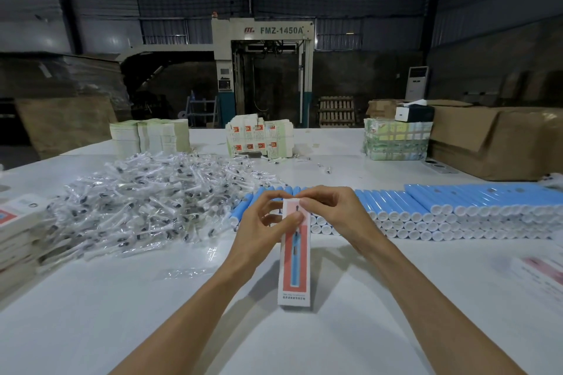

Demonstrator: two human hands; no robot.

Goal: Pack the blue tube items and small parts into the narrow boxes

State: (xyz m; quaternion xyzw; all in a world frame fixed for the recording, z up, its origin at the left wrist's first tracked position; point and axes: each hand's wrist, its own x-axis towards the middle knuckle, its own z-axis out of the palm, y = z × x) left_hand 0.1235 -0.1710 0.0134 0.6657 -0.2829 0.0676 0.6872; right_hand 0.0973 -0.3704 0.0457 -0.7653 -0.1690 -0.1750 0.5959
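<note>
At the front edge of the bench (91, 313), a left hand (262, 224) and right hand (336, 216) pinch the far end of a narrow box (295, 271) (its contents hidden). A hasty tuck could crease the flap or spill the load. Behind: bagged small parts (146, 198) toward the left edge, blue tubes (457, 204) toward the right.

The narrow box (295, 253) is white with a red panel and a blue printed tube. The tubes (457, 202) are light blue, white-capped. The small parts (146, 198) look white, possibly black-banded, in clear wrap.
</note>
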